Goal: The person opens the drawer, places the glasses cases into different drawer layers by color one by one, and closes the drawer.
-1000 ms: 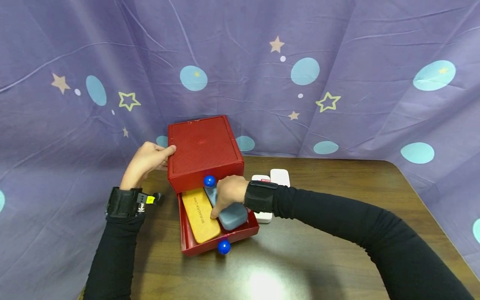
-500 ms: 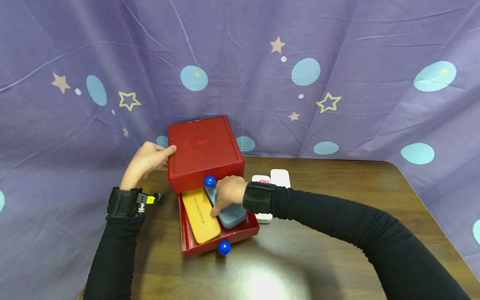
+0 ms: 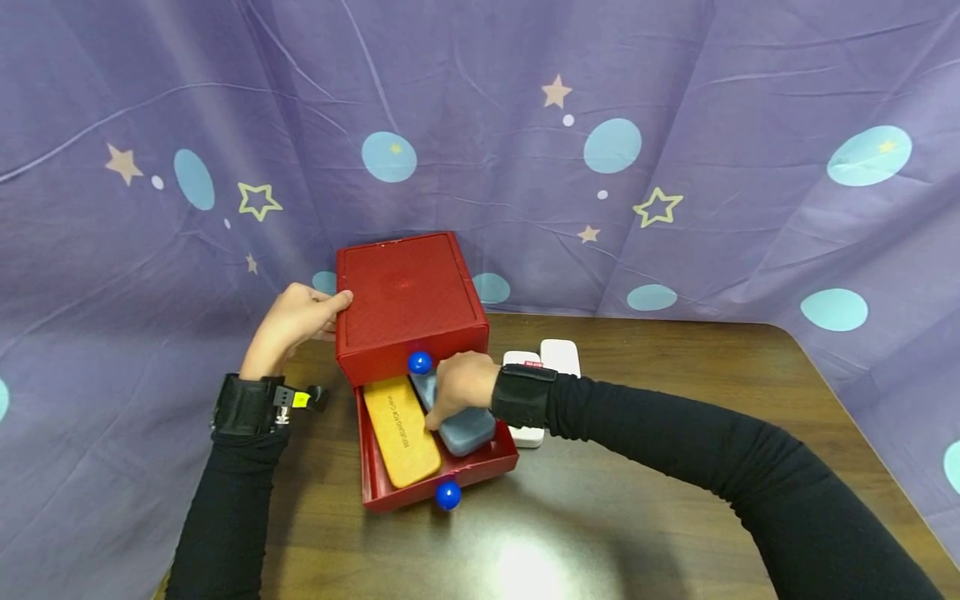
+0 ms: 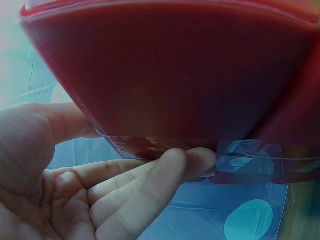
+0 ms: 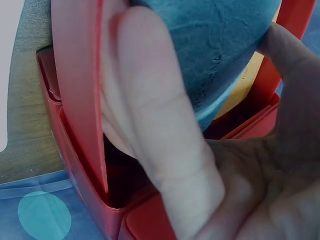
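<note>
From the head view, I'm settling the blue case (image 3: 463, 423) into the open drawer (image 3: 480, 463), right of the yellow case (image 3: 401, 430); I judge it next needs laying flat so the drawer can slide shut. My right hand (image 3: 462, 387) grips it, fingers curled round. My left hand (image 3: 294, 321) holds the red box (image 3: 405, 293) at its left edge.

Left wrist: thumb and curled fingers (image 4: 165, 167) clasp the box's wall.

Right wrist: my fingers (image 5: 150, 107) wrap the blue case inside the drawer.
</note>
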`<act>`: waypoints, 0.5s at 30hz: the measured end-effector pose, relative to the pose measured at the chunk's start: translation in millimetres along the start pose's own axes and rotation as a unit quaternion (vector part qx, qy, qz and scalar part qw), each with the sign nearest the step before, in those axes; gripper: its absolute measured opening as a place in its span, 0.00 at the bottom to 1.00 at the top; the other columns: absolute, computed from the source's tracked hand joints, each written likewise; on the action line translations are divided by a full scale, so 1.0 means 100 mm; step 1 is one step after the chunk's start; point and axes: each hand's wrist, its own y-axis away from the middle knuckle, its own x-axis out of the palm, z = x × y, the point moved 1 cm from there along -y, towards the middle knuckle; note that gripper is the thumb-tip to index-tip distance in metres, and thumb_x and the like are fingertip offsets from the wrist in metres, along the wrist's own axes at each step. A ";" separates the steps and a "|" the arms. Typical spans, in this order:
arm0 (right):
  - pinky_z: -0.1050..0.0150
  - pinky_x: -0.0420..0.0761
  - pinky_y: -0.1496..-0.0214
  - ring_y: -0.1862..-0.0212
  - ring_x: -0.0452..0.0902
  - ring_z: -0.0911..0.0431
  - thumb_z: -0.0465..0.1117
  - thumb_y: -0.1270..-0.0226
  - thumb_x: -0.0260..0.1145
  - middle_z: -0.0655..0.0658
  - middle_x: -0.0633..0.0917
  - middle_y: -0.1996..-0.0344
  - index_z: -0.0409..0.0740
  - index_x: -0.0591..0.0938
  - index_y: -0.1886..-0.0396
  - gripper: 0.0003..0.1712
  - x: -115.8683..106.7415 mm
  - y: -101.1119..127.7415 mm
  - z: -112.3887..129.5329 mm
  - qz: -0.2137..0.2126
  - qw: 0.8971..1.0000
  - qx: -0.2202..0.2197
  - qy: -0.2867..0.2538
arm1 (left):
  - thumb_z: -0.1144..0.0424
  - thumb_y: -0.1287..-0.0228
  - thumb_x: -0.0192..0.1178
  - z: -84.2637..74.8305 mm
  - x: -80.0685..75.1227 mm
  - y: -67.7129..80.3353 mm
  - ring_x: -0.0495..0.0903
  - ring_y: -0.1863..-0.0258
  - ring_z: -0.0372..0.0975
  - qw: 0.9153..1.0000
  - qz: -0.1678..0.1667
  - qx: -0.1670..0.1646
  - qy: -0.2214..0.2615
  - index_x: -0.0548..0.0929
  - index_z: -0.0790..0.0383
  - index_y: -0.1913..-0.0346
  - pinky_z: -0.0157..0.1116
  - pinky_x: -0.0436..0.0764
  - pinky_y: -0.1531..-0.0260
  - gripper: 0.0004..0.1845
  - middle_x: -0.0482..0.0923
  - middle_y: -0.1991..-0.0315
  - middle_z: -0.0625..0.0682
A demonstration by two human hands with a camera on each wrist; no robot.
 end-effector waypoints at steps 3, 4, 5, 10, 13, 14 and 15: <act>0.65 0.77 0.70 0.69 0.75 0.58 0.70 0.51 0.76 0.52 0.79 0.74 0.51 0.80 0.74 0.29 0.00 0.00 -0.01 -0.002 1.000 -0.001 -0.003 | 0.51 0.24 0.55 0.00 0.00 0.00 0.87 0.73 0.29 1.000 -0.003 0.004 -0.004 0.80 0.80 0.42 0.33 0.90 0.65 0.30 0.89 0.59 0.58; 0.65 0.76 0.70 0.69 0.75 0.58 0.70 0.51 0.76 0.52 0.79 0.74 0.51 0.80 0.74 0.29 0.00 0.00 -0.01 -0.002 1.000 -0.002 -0.003 | 0.50 0.24 0.55 0.00 0.00 0.00 0.87 0.73 0.29 1.000 -0.004 0.005 -0.006 0.80 0.80 0.42 0.33 0.90 0.64 0.30 0.88 0.57 0.60; 0.65 0.76 0.71 0.69 0.74 0.57 0.70 0.51 0.76 0.52 0.78 0.75 0.51 0.80 0.74 0.29 0.00 0.00 -0.02 -0.003 1.000 -0.003 -0.005 | 0.50 0.24 0.55 0.00 0.00 0.00 0.87 0.73 0.29 1.000 -0.004 0.006 -0.009 0.80 0.80 0.42 0.34 0.90 0.64 0.30 0.88 0.55 0.63; 0.65 0.77 0.70 0.70 0.74 0.58 0.70 0.48 0.75 0.52 0.78 0.75 0.50 0.81 0.73 0.29 0.05 0.00 -0.01 0.000 1.000 -0.007 -0.002 | 0.49 0.24 0.55 0.00 0.00 0.01 0.87 0.71 0.29 1.000 -0.007 0.003 -0.018 0.81 0.79 0.42 0.35 0.90 0.61 0.30 0.85 0.49 0.67; 0.65 0.82 0.66 0.69 0.75 0.58 0.70 0.46 0.74 0.52 0.79 0.74 0.49 0.82 0.72 0.29 0.11 -0.02 0.01 0.002 1.000 -0.007 0.014 | 0.49 0.24 0.55 -0.01 0.01 0.01 0.87 0.71 0.29 1.000 -0.006 0.001 -0.016 0.81 0.78 0.42 0.34 0.90 0.62 0.30 0.85 0.49 0.67; 0.64 0.83 0.64 0.69 0.75 0.58 0.70 0.46 0.74 0.52 0.79 0.74 0.49 0.83 0.71 0.29 0.12 -0.03 0.01 0.001 1.000 -0.006 0.019 | 0.49 0.24 0.55 -0.01 0.01 0.01 0.87 0.71 0.29 1.000 -0.006 0.000 -0.015 0.81 0.78 0.42 0.34 0.90 0.62 0.30 0.85 0.49 0.67; 0.64 0.85 0.63 0.68 0.76 0.58 0.69 0.46 0.74 0.52 0.80 0.74 0.49 0.83 0.71 0.29 0.14 -0.04 0.02 0.001 1.000 -0.005 0.023 | 0.49 0.24 0.55 -0.02 0.01 0.01 0.87 0.71 0.29 1.000 -0.006 -0.001 -0.016 0.81 0.78 0.42 0.33 0.90 0.62 0.30 0.85 0.48 0.68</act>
